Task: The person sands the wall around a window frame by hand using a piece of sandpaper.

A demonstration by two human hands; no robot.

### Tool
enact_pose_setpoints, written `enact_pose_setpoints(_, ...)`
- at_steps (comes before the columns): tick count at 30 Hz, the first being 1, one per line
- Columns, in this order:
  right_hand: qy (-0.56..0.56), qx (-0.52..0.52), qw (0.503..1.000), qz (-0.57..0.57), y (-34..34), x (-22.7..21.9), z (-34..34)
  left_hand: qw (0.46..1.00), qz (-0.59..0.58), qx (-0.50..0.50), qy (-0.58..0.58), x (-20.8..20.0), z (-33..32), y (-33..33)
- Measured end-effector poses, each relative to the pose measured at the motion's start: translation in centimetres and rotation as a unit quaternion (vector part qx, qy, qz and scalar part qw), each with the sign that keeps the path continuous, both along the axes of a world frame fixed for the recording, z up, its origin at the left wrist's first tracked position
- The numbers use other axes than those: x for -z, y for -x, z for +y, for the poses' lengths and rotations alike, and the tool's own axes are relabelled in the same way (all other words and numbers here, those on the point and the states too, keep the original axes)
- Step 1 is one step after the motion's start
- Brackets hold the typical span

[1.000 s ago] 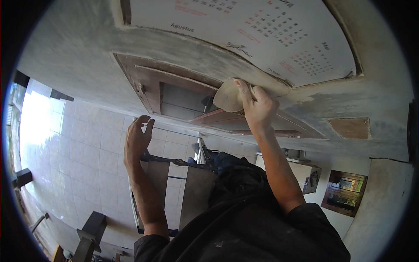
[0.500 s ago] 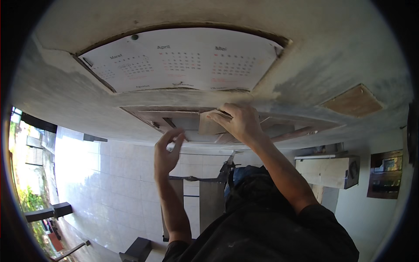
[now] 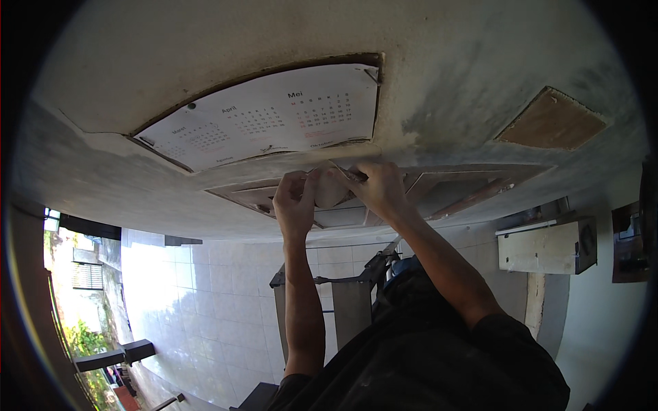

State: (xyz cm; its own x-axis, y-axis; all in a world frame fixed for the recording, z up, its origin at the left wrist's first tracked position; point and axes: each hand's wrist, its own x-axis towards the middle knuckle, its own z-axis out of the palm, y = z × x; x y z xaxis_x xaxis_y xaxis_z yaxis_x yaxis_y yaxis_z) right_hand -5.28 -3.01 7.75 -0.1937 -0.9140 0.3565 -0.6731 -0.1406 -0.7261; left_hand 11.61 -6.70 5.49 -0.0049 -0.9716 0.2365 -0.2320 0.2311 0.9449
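Observation:
A small, thin tan sheet point(image 3: 330, 193) is bent between my two hands, close to the wall. My left hand point(image 3: 293, 209) is closed on its left side, thumb and fingers together. On the opposite edge, my right hand point(image 3: 382, 192) pinches the sheet from above. Just behind both hands lies a brownish framed panel point(image 3: 473, 198) with several divided sections, set along the wall; my hands and the sheet cover part of it. Above the hands, a paper calendar point(image 3: 253, 127) is fixed in a recessed frame on the wall.
On the wall at right is a brown, square-edged patch point(image 3: 552, 123). Dark metal legs point(image 3: 353, 308) stand below me on the tiled floor point(image 3: 199, 301). A white box-shaped cabinet point(image 3: 541, 250) is at lower right. Bright daylight and plants point(image 3: 89, 342) show at far left.
My left hand has risen and moved right to take hold of the sheet, which my right hand alone held before. The sheet is now bent. The whole view has shifted and turned slightly.

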Motion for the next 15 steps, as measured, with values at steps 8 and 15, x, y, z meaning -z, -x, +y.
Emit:
enact_pose_setpoints(8,0.083,0.038,0.990,0.111,-0.3,1.4,-0.6,0.994,-0.007,-0.094,0.057,0.4,-0.8,1.7)
enact_pose_setpoints(15,0.116,0.040,0.985,0.120,-0.5,-1.8,-0.7,0.982,0.036,-0.157,0.095,-1.3,-0.6,2.2)
